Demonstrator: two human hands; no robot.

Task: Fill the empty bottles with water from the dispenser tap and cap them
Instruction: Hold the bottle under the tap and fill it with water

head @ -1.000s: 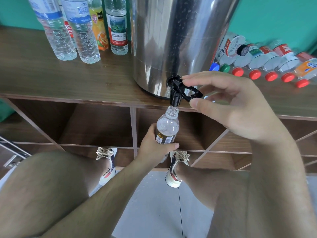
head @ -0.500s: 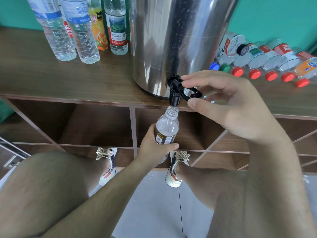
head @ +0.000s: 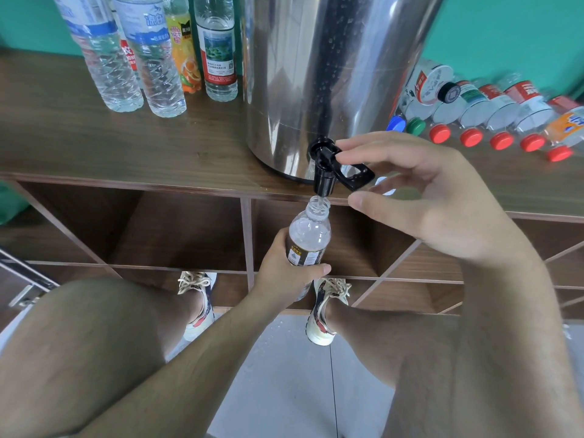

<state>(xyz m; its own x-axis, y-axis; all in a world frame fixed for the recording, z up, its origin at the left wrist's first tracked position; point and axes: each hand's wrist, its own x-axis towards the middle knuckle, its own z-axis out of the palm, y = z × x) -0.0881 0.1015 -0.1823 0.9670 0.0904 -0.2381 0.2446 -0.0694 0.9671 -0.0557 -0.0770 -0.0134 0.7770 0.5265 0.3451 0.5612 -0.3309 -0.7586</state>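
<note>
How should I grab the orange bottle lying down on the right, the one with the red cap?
Probably by the neck, just behind its red cap, coming from the front of the shelf. The orange bottle lies on its side with the cap pointing toward you, and another lying bottle sits close along its body, leaving little finger room there. The narrow neck sticks out free.

forearms (head: 196, 358): bare | legs (head: 94, 343): bare | sneakers (head: 324, 314): cream, dark-and-red side panels, beige laces (head: 193, 279)
</note>
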